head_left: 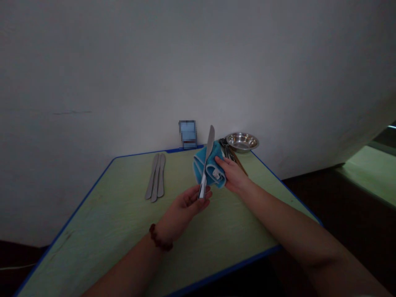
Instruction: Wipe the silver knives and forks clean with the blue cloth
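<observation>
My left hand [188, 203] is closed round the handle of a shiny metal table knife [210, 142], whose blade points up and away from me. A blue cloth [201, 160] with a pale edge and a white tag is gripped by my right hand [232, 173], thumb on top. The cloth lies right behind and beside the knife; whether it presses on the blade I cannot tell. Three more table knives [157, 177] lie side by side on the table, left of my hands.
A metal bowl [243, 141] stands at the table's far right corner. Several pieces of cutlery [229, 153], some with brown handles, lie beside it, partly behind the cloth. A blurred phone-like device [188, 135] leans on the wall. The pale green table [123, 222] has a blue edge.
</observation>
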A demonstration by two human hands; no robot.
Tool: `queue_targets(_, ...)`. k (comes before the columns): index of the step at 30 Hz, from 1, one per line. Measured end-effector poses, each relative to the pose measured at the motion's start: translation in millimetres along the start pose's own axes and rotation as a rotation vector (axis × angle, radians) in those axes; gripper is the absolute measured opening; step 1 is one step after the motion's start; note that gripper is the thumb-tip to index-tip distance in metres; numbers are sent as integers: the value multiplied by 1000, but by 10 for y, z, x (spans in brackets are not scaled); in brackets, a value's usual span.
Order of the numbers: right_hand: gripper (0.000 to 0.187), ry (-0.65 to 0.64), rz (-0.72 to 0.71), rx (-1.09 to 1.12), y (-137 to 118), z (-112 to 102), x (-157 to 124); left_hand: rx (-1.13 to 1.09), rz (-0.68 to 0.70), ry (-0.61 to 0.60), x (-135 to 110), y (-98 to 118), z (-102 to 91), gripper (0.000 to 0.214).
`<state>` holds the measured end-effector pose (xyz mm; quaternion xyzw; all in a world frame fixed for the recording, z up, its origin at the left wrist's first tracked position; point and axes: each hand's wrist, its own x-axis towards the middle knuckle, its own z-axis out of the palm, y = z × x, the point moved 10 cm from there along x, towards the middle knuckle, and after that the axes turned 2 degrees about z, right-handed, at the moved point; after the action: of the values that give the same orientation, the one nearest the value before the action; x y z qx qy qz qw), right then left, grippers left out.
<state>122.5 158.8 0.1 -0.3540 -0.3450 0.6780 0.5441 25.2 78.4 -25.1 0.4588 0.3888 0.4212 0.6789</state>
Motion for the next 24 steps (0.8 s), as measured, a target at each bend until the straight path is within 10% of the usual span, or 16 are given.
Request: queue_targets(24,19,111,-11,19,31,-118,4,225,-21,-68,15,-87,84,30)
